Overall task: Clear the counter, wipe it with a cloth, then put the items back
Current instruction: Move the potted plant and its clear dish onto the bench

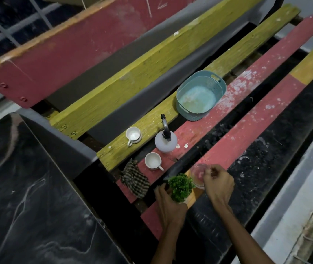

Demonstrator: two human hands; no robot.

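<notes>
- The plant is held by the left hand, whose fingers are wrapped around its base, low on the near red plank.
- A clear glass is pinched at its rim by the right hand, fingers closed on it, just beside the plant.
- An orange patch is seen under the plant and glass; what it is cannot be told.
- A striped cloth is seen to the left of the plant, draped over the end of a plank.
- 1 white cup is set just past the cloth, on the next red plank.
- A spray bottle is stood upright near that cup.
- A 2nd cup is set on a yellow plank, left of the bottle.
- A blue basket is placed farthest away, across 2 planks.
</notes>
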